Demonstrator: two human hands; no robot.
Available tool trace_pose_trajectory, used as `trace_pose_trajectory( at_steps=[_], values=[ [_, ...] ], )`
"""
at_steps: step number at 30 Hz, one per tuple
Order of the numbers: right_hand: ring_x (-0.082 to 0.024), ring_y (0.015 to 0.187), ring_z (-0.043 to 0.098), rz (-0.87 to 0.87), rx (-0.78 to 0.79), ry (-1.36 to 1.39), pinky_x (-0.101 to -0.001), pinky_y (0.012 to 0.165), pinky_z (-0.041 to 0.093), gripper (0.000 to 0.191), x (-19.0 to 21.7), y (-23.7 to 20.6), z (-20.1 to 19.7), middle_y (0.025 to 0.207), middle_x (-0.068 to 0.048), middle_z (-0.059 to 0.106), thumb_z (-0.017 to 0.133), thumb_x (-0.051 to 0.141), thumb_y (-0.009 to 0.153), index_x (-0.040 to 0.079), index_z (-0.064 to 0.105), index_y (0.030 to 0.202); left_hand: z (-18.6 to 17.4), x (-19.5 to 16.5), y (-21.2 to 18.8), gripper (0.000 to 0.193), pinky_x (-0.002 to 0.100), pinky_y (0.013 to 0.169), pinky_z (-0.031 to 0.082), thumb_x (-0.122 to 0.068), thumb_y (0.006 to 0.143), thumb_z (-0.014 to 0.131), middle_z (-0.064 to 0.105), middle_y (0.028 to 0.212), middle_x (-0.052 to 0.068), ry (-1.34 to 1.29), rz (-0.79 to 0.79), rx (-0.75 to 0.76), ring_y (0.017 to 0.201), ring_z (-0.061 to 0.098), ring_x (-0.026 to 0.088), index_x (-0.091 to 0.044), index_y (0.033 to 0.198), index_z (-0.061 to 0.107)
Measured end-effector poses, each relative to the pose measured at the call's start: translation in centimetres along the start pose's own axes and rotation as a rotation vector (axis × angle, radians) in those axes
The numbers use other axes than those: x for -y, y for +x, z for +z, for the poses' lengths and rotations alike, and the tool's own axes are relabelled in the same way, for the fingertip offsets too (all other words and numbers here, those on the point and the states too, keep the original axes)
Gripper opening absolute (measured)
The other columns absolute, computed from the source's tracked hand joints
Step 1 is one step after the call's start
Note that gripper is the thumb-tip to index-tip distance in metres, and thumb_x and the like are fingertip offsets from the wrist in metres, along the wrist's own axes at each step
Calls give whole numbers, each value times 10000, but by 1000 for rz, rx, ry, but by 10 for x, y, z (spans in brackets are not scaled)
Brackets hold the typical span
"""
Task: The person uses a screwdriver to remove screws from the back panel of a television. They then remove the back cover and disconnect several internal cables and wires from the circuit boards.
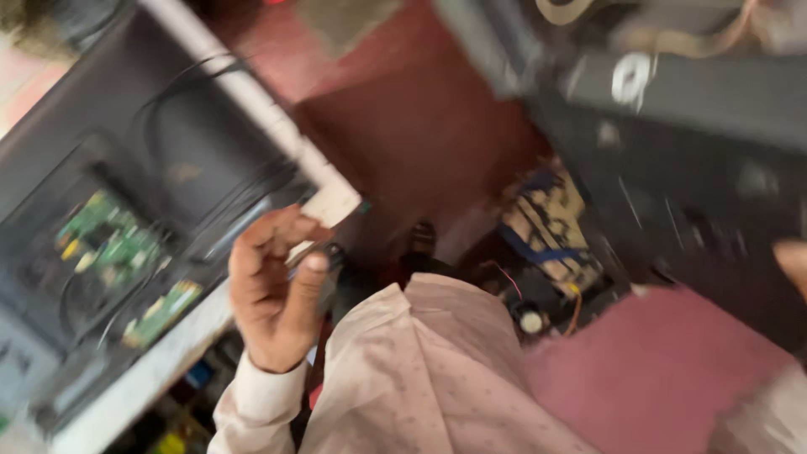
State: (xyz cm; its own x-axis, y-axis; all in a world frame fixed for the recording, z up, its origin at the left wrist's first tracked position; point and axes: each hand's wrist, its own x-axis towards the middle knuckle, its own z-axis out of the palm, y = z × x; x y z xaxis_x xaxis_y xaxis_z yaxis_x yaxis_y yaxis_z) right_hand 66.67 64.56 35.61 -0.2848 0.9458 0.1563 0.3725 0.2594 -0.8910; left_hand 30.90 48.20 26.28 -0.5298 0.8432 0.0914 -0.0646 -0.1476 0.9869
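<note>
While the right hand (794, 265) barely shows, left hand (273, 290) fingers (313, 267) pinch a small dark tool (318, 252).

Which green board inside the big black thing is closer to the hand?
The small, narrow green board near the panel's lower edge is closer to the left hand. The bigger green board sits farther left, deeper in the open black panel.

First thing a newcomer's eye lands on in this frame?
Probably the left hand, raised at centre-left and pinching a small dark object too blurred to identify. Beside it, at left, lies an opened flat-panel back with green circuit boards exposed. The right hand barely enters at the right edge, above a pink surface.
</note>
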Motion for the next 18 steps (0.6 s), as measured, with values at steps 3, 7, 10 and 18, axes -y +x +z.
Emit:
trace_pose_trajectory(
  at_steps=[3, 7, 10, 18],
  values=[
    [-155, 1073, 645, -5, -208, 23, -283, 986, 520, 282, -17, 3, -22, 1211, -59, 661, 773, 100, 1047, 10, 645, 1282, 4, 21, 14, 402, 372, 1065, 560, 37, 1006, 650, 639, 1250, 114, 128, -52, 106, 1135, 654, 191, 47, 1383, 510],
    [-162, 1136, 622, -82, -495, -40, -274, 1060, 499, 256, -57, 0, -63, 1254, -71, 641, 740, 26, 1120, -20, 617, 1340, 5, 38, 28, 413, 329, 1007, 526, 15, 972, 653, 673, 1160, 128, 437, 31, 400, 1063, 672, 191, 35, 1361, 515],
    [-168, 989, 587, -129, -633, -165, -275, 939, 477, 201, -94, -15, -83, 1118, -78, 631, 751, -11, 1122, -62, 625, 1270, -8, 56, 38, 424, 360, 834, 558, -34, 898, 687, 710, 1047, 141, 703, -19, 638, 958, 707, 238, -2, 1306, 575],
    [-144, 896, 599, -161, -932, -269, -281, 860, 504, 230, -177, -34, -139, 1055, -71, 674, 815, -53, 1052, -62, 609, 1152, -42, 129, 37, 480, 467, 831, 578, -178, 835, 703, 754, 1033, 153, 995, -184, 1071, 908, 739, 347, -85, 1299, 619]
  ],
)
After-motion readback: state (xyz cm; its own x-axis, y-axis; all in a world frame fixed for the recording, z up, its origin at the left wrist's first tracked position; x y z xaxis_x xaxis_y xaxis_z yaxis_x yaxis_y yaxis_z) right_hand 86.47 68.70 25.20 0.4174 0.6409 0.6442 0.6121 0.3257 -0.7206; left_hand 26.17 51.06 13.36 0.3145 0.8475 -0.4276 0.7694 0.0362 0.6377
